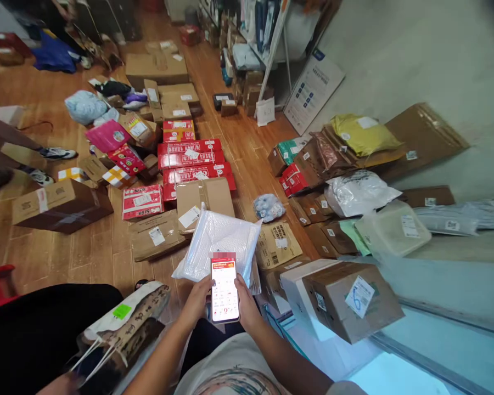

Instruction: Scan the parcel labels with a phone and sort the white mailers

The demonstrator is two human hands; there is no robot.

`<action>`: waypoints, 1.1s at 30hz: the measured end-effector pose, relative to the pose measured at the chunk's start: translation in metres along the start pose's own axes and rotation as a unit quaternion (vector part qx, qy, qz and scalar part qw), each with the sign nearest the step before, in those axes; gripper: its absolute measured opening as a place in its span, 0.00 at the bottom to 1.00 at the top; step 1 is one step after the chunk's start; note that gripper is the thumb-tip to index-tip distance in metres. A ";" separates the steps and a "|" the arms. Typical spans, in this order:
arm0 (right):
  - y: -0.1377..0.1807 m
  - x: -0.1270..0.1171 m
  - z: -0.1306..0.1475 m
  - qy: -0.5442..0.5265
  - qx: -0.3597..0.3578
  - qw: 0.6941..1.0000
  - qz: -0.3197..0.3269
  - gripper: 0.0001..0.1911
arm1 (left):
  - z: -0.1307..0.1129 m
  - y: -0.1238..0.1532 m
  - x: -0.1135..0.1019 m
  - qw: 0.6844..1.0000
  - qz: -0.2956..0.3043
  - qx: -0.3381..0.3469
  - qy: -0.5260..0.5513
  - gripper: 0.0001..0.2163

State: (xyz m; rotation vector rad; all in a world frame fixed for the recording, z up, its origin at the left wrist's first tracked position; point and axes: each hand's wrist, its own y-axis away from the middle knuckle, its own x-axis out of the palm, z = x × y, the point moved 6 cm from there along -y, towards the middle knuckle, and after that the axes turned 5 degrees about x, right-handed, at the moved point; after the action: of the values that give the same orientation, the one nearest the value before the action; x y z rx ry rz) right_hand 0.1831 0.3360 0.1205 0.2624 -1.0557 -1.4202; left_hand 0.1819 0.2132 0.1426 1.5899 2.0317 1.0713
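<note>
Both hands close around a smartphone [224, 289] with a lit red-and-white screen: the left hand [197, 300] grips its left edge, the right hand [247, 306] its right edge. Behind the phone, apparently pinched against it, a white bubble mailer [218, 241] sticks up and away from the body. Just right, a brown carton with a white label [351, 300] rests on a white box [296, 285] at the edge of a pale counter [436, 334]. At lower left lies a printed paper bag [127, 323]. Beyond, the wooden plank floor [239, 137] is crowded with parcels: red flat boxes [189, 159], brown cartons, poly bags. Shelving [255, 38] lines the far side, and a grey wall [415, 49] rises on the right.
</note>
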 end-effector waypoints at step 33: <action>0.066 0.077 0.120 0.181 -0.194 0.961 0.076 0.18 | -0.066 0.100 0.044 0.955 0.258 0.100 0.106 0.39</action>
State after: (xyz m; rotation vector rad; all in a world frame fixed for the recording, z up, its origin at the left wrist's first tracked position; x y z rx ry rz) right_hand 0.1270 0.3326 0.2674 0.1440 -0.4752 -1.3443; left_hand 0.1912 0.2395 0.2673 2.2845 1.9513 1.2903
